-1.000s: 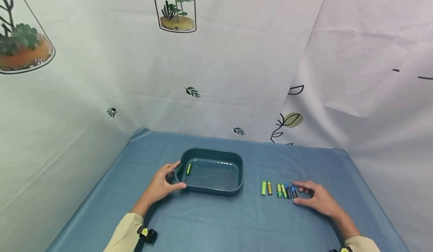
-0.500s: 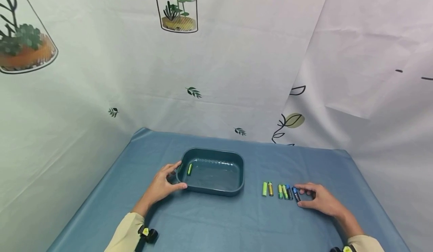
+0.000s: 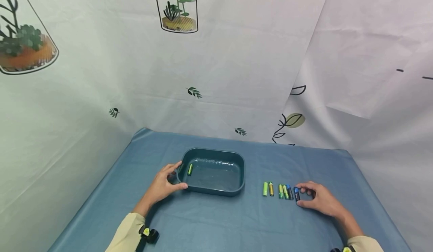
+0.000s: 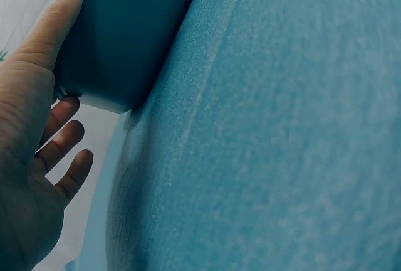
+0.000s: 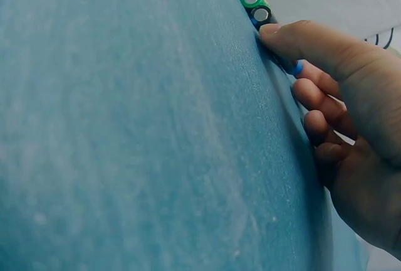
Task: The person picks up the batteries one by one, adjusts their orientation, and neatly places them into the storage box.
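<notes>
My left hand [image 3: 161, 184] holds the left end of a dark teal rectangular dish [image 3: 216, 191], thumb at the near corner and fingertips at the far side of the left edge. In the left wrist view the thumb lies along the dish's wall [image 4: 119, 39]. One green battery [image 3: 190, 169] lies inside the dish, near its left wall. At the right, my right hand [image 3: 319, 198] pinches a black-and-blue battery [image 3: 297, 194] end to end between thumb and fingertip. To its left lie another black-and-blue battery [image 3: 289, 192] and two green-and-yellow ones [image 3: 283, 192], close together.
A little further left, a light green battery [image 3: 265, 189] and a gold-and-green battery [image 3: 271, 189] lie side by side. Blue cloth [image 3: 216, 222] covers the table. Pale printed curtains [image 3: 220, 75] rise behind it and along both sides.
In my right hand's grip, the end black-and-blue battery has turned slightly and lies straighter beside the row. My thumb has moved to its near end. The left hand and dish stay put.
</notes>
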Available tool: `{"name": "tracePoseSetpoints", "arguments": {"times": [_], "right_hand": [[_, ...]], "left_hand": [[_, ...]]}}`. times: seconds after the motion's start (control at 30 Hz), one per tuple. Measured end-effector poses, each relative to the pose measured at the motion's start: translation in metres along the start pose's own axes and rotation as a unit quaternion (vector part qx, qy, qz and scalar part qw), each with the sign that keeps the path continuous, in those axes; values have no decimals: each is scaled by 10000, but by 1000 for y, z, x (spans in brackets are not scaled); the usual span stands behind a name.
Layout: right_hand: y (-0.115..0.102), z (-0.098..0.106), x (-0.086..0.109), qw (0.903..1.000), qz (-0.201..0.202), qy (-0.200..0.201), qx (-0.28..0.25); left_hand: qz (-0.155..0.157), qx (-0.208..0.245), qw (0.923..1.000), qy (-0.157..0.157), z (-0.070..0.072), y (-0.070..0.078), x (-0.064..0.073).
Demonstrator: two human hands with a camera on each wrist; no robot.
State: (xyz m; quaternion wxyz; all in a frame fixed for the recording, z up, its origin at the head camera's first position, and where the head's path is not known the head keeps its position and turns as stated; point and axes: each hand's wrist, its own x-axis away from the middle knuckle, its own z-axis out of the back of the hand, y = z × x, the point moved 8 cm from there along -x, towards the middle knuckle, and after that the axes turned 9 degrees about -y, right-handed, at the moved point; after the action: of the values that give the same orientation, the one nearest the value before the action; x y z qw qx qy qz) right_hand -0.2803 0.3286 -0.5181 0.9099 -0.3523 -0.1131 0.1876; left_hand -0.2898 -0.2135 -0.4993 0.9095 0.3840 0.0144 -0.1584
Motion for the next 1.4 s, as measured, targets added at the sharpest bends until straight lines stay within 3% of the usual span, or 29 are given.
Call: {"name": "tracePoseSetpoints", "arguments": {"times": [0.4,0.9,1.4], "right_hand": [[-6,10,-1,9983,19,531,257],[-45,35,-6,9883,186,1257,841],[-86,38,-27,9870,288,1225,996]], "left_hand": [[-33,51,10000,-4,1,1,1],[-56,76,9999,75,0,0,1],[37,104,9999,15,-1,-2,0]]}}
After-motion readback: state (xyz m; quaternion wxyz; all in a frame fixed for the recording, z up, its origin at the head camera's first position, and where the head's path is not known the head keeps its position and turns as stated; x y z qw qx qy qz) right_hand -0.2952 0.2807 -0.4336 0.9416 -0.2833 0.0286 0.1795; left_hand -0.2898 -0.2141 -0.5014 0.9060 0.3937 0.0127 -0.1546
